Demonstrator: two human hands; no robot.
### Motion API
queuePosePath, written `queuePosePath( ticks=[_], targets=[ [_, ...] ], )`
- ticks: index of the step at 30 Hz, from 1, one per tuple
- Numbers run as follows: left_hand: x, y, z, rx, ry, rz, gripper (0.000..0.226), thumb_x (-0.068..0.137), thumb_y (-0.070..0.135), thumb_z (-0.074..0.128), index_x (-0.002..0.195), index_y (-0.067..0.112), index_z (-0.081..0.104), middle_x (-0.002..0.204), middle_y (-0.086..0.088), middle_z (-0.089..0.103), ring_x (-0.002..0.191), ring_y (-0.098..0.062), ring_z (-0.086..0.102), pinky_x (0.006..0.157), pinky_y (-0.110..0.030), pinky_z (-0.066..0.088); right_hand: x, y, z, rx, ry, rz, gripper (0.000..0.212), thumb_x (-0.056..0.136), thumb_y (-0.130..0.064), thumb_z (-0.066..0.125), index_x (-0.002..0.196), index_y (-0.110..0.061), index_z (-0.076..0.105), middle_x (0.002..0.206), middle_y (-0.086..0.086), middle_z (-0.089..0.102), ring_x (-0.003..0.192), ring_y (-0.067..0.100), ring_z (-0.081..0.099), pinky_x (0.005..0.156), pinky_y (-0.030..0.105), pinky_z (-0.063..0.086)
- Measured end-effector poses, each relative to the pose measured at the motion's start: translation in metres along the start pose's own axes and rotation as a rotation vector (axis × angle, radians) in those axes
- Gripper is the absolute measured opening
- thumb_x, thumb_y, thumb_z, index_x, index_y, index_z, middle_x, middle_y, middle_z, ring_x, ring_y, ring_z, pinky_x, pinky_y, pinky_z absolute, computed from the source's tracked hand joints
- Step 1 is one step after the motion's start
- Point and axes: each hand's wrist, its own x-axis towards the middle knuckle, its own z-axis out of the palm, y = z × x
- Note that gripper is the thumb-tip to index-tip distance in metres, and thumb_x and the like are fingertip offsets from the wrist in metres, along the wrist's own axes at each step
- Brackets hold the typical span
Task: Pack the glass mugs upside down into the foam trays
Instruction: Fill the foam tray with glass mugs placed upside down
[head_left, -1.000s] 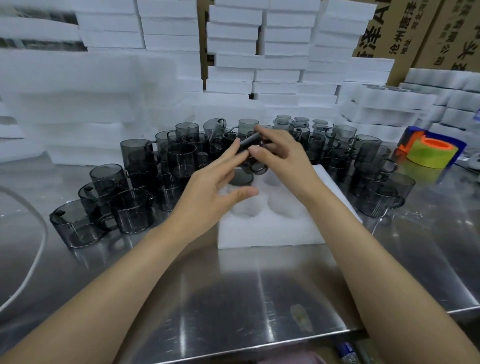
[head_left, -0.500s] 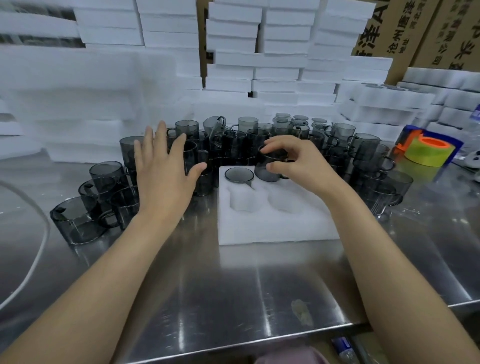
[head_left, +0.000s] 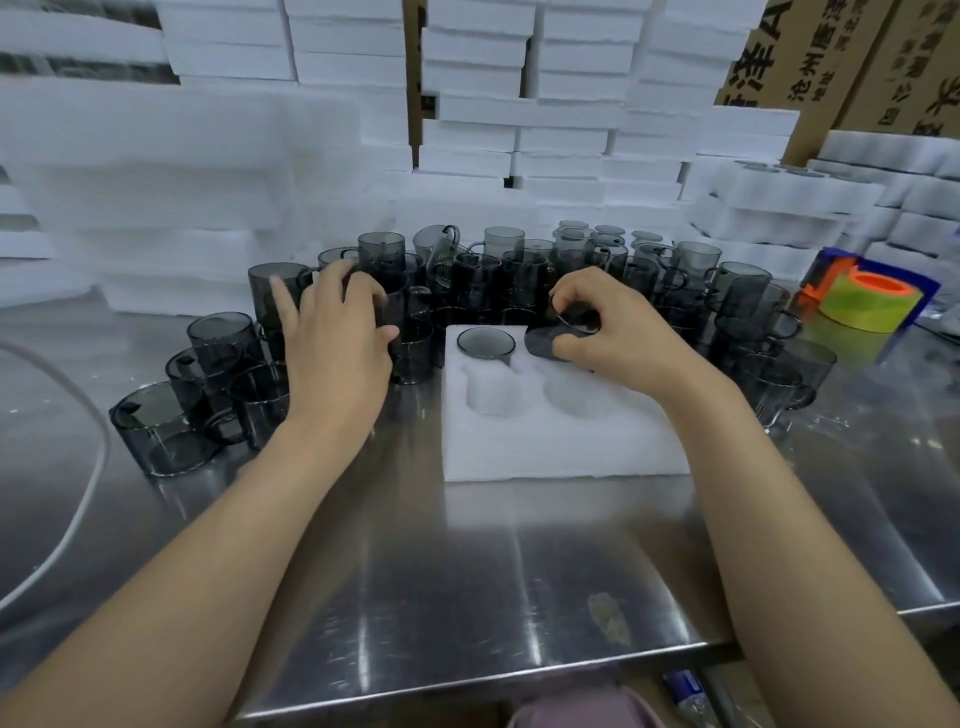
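A white foam tray (head_left: 561, 447) lies on the steel table. One smoky glass mug (head_left: 485, 343) sits upside down in its far-left pocket. My right hand (head_left: 608, 332) grips a second inverted mug (head_left: 545, 343) by its handle and base, sunk into the far-right pocket. The two near pockets hold nothing. My left hand (head_left: 332, 332) curls its fingers around an upright mug (head_left: 410, 332) in the loose cluster left of the tray; motion blur hides the exact grip.
Many loose smoky mugs (head_left: 748, 291) crowd the table behind and beside the tray. Stacks of white foam trays (head_left: 467, 104) fill the back. A yellow-and-orange tape roll (head_left: 867, 301) lies at right, a white cable (head_left: 67, 525) at left. Cardboard boxes (head_left: 831, 62) stand far right.
My right hand turned the mug over and lowered it into the far-right pocket. My left hand left that mug, swung left and closed around a mug in the cluster.
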Motion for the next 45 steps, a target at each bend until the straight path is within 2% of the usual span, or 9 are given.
queuePosePath(
  ticks=[7,11,15,19,22,25,29,40,45],
  targets=[
    [-0.002,0.014,-0.009,-0.163,0.146,0.036,0.026,0.088,0.013,0.067,0.111,0.008,0.057,0.141,-0.007,0.043,0.119,-0.028,0.05,0.093,-0.043,0.04,-0.003,0.0,0.002,-0.107,0.027,0.028,0.031,0.074,-0.048,0.064,0.1,-0.046,0.047,0.12,-0.021,0.058,0.111,0.006,0.055,0.092,0.041,0.048],
    [-0.004,0.016,-0.008,-0.22,0.144,0.085,0.025,0.088,0.017,0.067,0.109,0.009,0.057,0.141,-0.004,0.043,0.116,-0.025,0.052,0.08,-0.039,0.045,-0.003,0.0,0.003,-0.167,-0.014,0.047,0.049,0.079,-0.036,0.062,0.125,-0.047,0.051,0.129,-0.013,0.058,0.126,0.008,0.045,0.102,0.039,0.042],
    [-0.007,0.018,-0.003,-0.241,0.105,0.125,0.026,0.086,0.016,0.068,0.109,0.009,0.057,0.141,-0.001,0.044,0.119,-0.025,0.051,0.082,-0.043,0.048,0.0,-0.003,0.008,-0.146,-0.16,0.078,0.053,0.083,-0.015,0.057,0.134,-0.029,0.055,0.135,-0.007,0.057,0.128,0.013,0.048,0.112,0.042,0.033],
    [-0.011,0.021,0.004,-0.366,0.086,0.1,0.026,0.084,0.019,0.07,0.105,0.017,0.056,0.141,0.006,0.042,0.123,-0.013,0.046,0.08,-0.029,0.042,-0.001,0.0,0.011,-0.358,-0.402,0.136,0.052,0.101,-0.038,0.035,0.151,-0.032,0.021,0.159,-0.017,0.014,0.148,0.01,0.002,0.12,0.045,-0.006],
    [-0.011,0.023,0.008,-0.481,0.08,0.101,0.024,0.083,0.016,0.072,0.101,0.017,0.057,0.139,0.007,0.042,0.118,0.006,0.038,0.084,-0.002,0.03,0.0,0.001,0.013,-0.456,-0.519,0.17,0.065,0.096,-0.062,0.019,0.153,-0.033,0.005,0.158,-0.021,-0.003,0.146,0.006,-0.013,0.117,0.042,-0.015],
    [-0.013,0.026,0.011,-0.534,0.066,0.148,0.023,0.083,0.012,0.072,0.1,0.018,0.057,0.139,0.006,0.043,0.125,-0.001,0.039,0.095,-0.002,0.029,-0.003,0.001,0.015,-0.368,-0.384,0.165,0.061,0.097,-0.06,0.023,0.152,-0.035,0.016,0.159,-0.018,0.012,0.147,0.007,0.002,0.119,0.037,-0.007],
    [-0.017,0.033,0.011,-0.624,0.019,0.2,0.037,0.082,0.003,0.07,0.113,0.018,0.057,0.139,0.007,0.042,0.131,-0.009,0.04,0.106,-0.04,0.042,-0.012,-0.013,0.01,0.121,0.026,-0.002,0.043,0.1,-0.035,0.046,0.143,-0.03,0.042,0.138,-0.01,0.054,0.125,-0.003,0.046,0.099,0.004,0.032],
    [-0.024,0.048,0.001,-0.964,-0.25,0.206,0.072,0.09,0.002,0.063,0.144,0.035,0.028,0.145,0.025,0.034,0.137,0.006,0.031,0.111,-0.015,0.027,-0.017,-0.029,0.013,0.124,0.137,-0.264,0.071,0.073,-0.022,0.083,0.136,-0.017,0.05,0.125,-0.004,0.06,0.114,0.007,0.057,0.096,0.033,0.049],
    [-0.023,0.041,0.01,-0.809,-0.607,0.068,0.07,0.085,-0.001,0.061,0.144,0.025,0.036,0.151,0.009,0.033,0.141,-0.005,0.025,0.118,-0.031,0.021,-0.012,-0.022,0.006,0.134,0.298,-0.077,0.066,0.071,-0.027,0.082,0.13,-0.024,0.054,0.114,-0.009,0.059,0.1,-0.001,0.055,0.085,0.018,0.047]
  ],
)
